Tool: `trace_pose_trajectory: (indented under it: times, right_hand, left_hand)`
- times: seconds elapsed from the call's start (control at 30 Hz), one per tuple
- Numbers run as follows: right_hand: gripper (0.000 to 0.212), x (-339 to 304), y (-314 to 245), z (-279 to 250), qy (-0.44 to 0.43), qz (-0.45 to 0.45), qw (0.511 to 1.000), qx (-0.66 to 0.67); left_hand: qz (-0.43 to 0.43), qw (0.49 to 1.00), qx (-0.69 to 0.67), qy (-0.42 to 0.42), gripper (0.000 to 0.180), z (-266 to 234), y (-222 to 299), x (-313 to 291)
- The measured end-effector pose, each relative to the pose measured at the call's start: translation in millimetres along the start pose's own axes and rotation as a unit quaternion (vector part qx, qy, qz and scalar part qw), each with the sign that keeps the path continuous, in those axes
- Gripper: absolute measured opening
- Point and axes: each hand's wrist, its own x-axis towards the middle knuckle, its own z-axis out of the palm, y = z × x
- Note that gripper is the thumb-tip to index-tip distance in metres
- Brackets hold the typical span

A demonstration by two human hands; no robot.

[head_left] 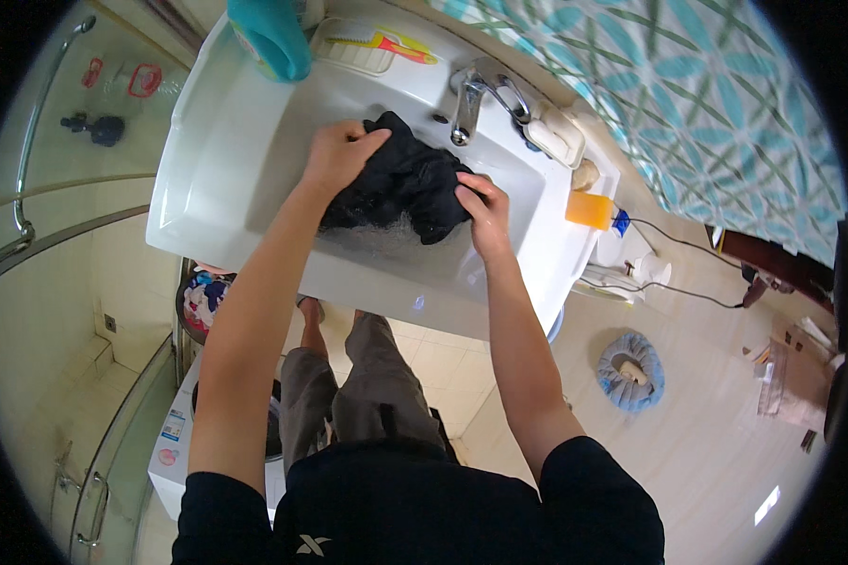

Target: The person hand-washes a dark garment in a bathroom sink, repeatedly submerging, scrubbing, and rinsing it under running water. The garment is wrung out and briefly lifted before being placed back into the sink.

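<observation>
A wet black cloth garment (400, 179) lies bunched in the white sink (207, 169), its lower part in a little water. My left hand (342, 155) pinches the garment's upper left edge between thumb and fingers. At its right side, my right hand (483, 207) grips another part, fingers curled over the fabric. The cloth is slack and folded between both hands, so its exact kind cannot be made out. Just beyond it stands the chrome faucet (468, 99), with no stream of water visible from its spout.
A teal bottle (271, 38) and a tray with a yellow-orange brush (386, 43) sit at the far left rim. On the right rim are a soap dish (554, 141) and an orange block (589, 210). A patterned curtain (697, 85) hangs behind; a washing machine (174, 438) stands lower left.
</observation>
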Motion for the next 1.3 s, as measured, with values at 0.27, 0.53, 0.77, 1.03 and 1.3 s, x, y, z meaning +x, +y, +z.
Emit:
trace_pose_trajectory:
  times: [0.27,0.53,0.77,1.03,1.3]
  right_hand:
    - [0.048,-82.5,-104.2,-31.2,0.073,-0.08,0.989,0.097]
    - [0.074,-112.2,-212.6,-40.3,0.078,-0.246,0.956,-0.136]
    - [0.05,-72.8,-189.6,-31.7,-0.131,0.124,0.938,-0.295]
    - [0.013,-85.1,-223.7,-34.7,-0.085,-0.017,0.988,-0.128]
    - [0.024,-114.2,-406.4,-40.8,0.04,-0.294,0.955,-0.02]
  left_hand:
    - [0.027,0.918,-0.393,0.037,0.041,-61.8,106.5,-63.7]
    - [0.193,0.862,-0.469,-0.016,0.033,-95.4,216.8,-112.7]
    - [0.133,0.956,-0.256,0.057,0.025,-69.3,169.2,-81.1]
    - [0.095,0.938,-0.329,0.053,0.022,-93.3,181.3,-103.6]
    - [0.354,0.82,-0.427,-0.14,0.015,-145.9,382.2,-145.9]
